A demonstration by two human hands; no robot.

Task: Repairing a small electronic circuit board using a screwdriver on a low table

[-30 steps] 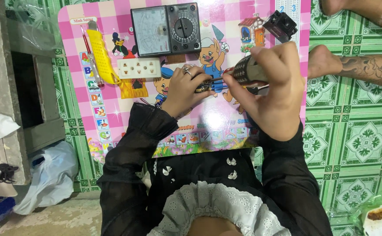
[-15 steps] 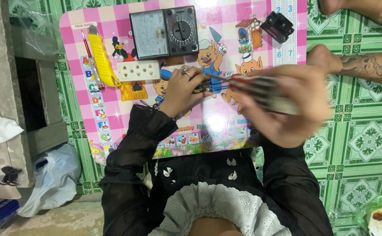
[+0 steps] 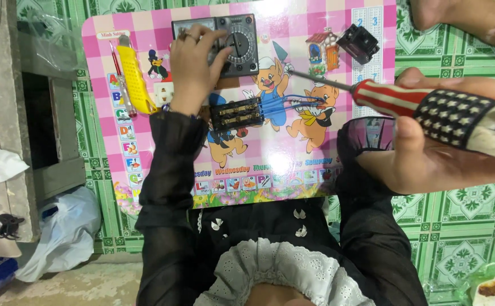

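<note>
My left hand (image 3: 193, 65) reaches forward and rests on a grey multimeter (image 3: 233, 42) at the far side of a pink checked cartoon board (image 3: 293, 164). My right hand (image 3: 434, 153) holds a screwdriver (image 3: 423, 105) with a red, white and dark starred handle, close to the camera; its shaft points left over the board. A black terminal block with blue wires (image 3: 242, 113) lies on the board between my hands, held by neither.
A yellow utility knife (image 3: 134, 79) and a thin red-handled tool (image 3: 120, 79) lie at the board's left. A small black box (image 3: 358, 42) sits at its far right. Another person's leg (image 3: 468, 20) rests on the green tiled floor (image 3: 463, 226). Plastic bags (image 3: 60, 232) lie left.
My left hand let go of the black block and moved forward onto the multimeter. My right hand pulled back to the right and up toward the camera with the screwdriver.
</note>
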